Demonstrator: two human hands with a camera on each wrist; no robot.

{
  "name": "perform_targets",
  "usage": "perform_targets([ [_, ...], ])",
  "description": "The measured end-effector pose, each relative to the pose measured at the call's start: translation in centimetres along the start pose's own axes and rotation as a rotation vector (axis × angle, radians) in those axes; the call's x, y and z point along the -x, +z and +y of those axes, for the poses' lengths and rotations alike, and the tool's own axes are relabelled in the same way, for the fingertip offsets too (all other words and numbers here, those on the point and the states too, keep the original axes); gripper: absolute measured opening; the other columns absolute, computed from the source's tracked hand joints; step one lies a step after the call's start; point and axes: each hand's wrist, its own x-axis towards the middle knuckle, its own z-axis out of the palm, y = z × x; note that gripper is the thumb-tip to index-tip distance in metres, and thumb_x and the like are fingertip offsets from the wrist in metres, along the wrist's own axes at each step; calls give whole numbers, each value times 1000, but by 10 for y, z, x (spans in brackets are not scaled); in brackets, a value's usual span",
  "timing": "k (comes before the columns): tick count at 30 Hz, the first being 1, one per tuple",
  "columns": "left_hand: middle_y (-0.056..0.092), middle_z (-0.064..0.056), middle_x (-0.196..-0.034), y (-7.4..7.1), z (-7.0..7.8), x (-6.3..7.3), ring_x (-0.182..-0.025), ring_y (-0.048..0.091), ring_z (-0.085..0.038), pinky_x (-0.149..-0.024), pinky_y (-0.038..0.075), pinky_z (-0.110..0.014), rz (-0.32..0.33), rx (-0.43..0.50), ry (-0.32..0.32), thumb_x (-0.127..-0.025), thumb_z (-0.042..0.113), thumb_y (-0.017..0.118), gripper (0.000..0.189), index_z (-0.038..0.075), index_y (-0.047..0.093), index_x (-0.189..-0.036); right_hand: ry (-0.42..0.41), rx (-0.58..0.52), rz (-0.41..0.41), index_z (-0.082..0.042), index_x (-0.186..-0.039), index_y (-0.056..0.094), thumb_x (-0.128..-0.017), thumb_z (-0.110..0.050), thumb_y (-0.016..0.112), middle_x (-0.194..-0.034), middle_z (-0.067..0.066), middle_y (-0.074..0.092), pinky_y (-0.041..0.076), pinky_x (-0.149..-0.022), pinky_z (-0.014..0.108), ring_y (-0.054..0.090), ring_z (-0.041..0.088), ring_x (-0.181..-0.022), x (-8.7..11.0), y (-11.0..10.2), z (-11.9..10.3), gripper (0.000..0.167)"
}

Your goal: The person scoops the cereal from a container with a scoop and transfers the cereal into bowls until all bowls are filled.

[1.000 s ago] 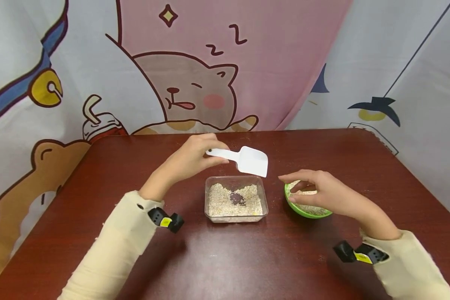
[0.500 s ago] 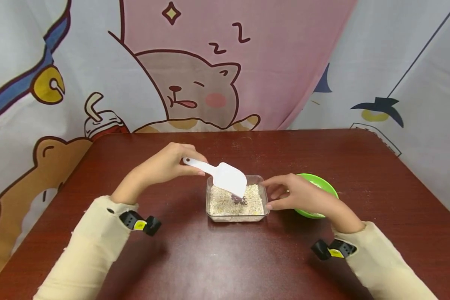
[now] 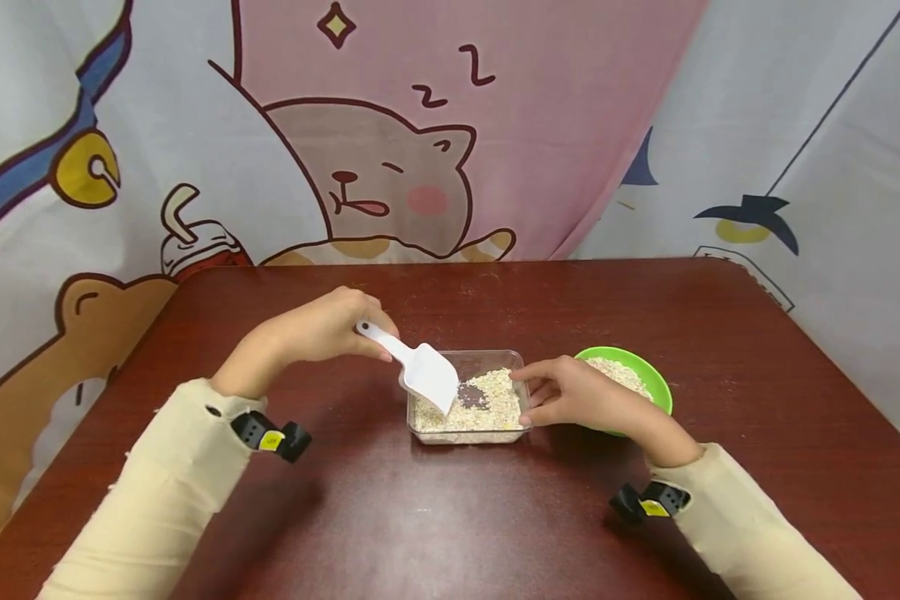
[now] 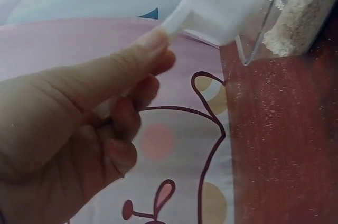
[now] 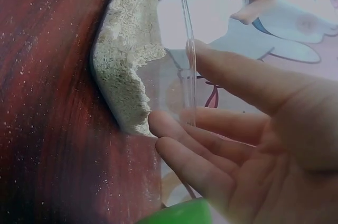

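One white plastic scoop (image 3: 430,379), mid-frame, with blade slanted over the left part of a clear rectangular container (image 3: 465,432); contact with the pale oat-like flakes (image 3: 504,400) inside not possible to tell. Long axis from handle end, upper left, to blade tip, lower right; blade wholly to the lower right of the grip and aimed into the container. Handle pinched between thumb and fingers of the left hand (image 3: 330,325), clearly nearer to the scoop than the other. One right hand (image 3: 570,392), fingers loosely spread, resting against the container's right wall at the rim, across from the blade. One green bowl (image 3: 662,389), right of centre, partly behind that hand, with similar flakes. One dark reddish-brown table (image 3: 420,517) beneath all.
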Motion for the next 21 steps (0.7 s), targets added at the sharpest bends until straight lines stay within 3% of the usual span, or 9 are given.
perform_targets([
  [10, 59, 7, -65, -20, 19, -13, -58, 44, -7, -56, 41, -26, -164, -45, -79, -74, 10, 75, 5, 9, 70, -73, 11, 10, 10, 11, -120, 53, -75, -16, 76, -100, 15, 63, 50, -70, 28, 64, 20, -86, -1, 0, -1, 58],
  [15, 46, 9, -54, -28, 35, -25, -53, 34, -6, -51, 32, -23, -223, -119, -96, -71, 5, 75, 16, 10, 64, -60, 5, 19, 11, 11, -120, 53, -75, -16, 76, -99, 15, 64, 51, -70, 28, 64, 20, -85, -1, -1, 0, 57],
  [21, 32, 8, -50, -27, 48, -41, -51, 26, -6, -49, 23, -21, -308, -190, -125, -69, 1, 74, 31, 10, 52, -49, 1, 16, 8, 11, -120, 53, -75, -15, 76, -98, 14, 64, 51, -70, 27, 64, 19, -85, -1, 1, 0, 57],
])
